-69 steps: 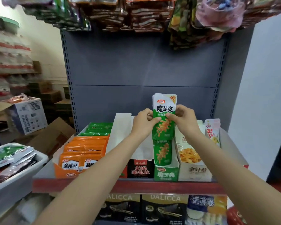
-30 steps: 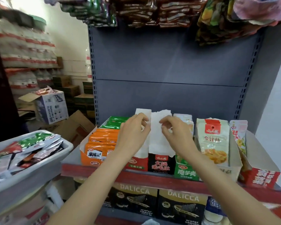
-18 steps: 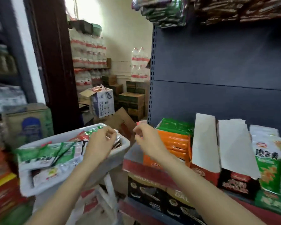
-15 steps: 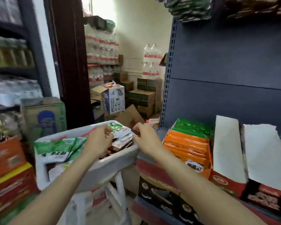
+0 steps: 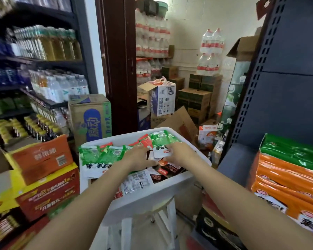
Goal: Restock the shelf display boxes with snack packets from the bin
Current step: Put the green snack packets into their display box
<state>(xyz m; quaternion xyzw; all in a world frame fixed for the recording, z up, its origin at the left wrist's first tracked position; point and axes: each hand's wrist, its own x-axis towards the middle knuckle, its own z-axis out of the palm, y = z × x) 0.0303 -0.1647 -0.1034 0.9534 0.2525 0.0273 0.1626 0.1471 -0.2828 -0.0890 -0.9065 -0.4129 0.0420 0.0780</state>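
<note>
Down in the white plastic bin (image 5: 172,184), both hands work among the loose snack packets. The left hand (image 5: 137,158) lies knuckles-up over the middle of the pile, its fingers bent down into the dark packets there; whether its grip has closed on one cannot be told, since the fingertips are hidden. The right hand (image 5: 181,153) sits just beside it toward the bin's far right corner, fingers curled around the lower edge of a green-and-white packet (image 5: 161,145) that lies on top of the heap, thumb side toward the left hand. The two hands nearly touch.

The bin rests on a white stool (image 5: 163,224) and is filled with a mix: green packets (image 5: 101,156) fanned along its left side, red-and-black packets (image 5: 170,168) under and near the hands, and a silvery packet (image 5: 136,184) lying label-side up against the near wall.

At the right edge stands the dark grey shelf unit (image 5: 285,87), with an open display box holding orange packets (image 5: 289,183) stacked flat and green ones (image 5: 289,148) behind them. On the left, cartons in red and orange (image 5: 42,157) are piled near shelves of bottled drinks (image 5: 49,46). Beyond a dark brown door frame (image 5: 121,60) sit stacked cardboard boxes (image 5: 197,100) and shrink-wrapped packs of water bottles (image 5: 210,51).
</note>
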